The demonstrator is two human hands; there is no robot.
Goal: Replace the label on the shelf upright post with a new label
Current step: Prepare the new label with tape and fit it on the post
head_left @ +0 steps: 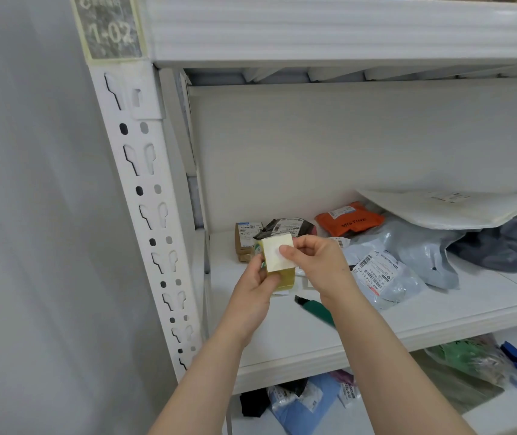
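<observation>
Now, label stack [277, 257] over shelf [282, 328] of parcels [385, 274].

This is a parcel storeroom or courier pick-up point: a white boltless steel rack [313, 32] whose slotted shelf upright post [144, 196] carries a location label [109, 29] reading 1-02, and shelves [282, 328] heaped with poly-bag parcels [407, 246] and small cartons [244, 240], several bearing a printed barcode shipping sticker [376, 273].

Grey wall [31, 215] — white metal shelving [345, 32], soft light.
</observation>
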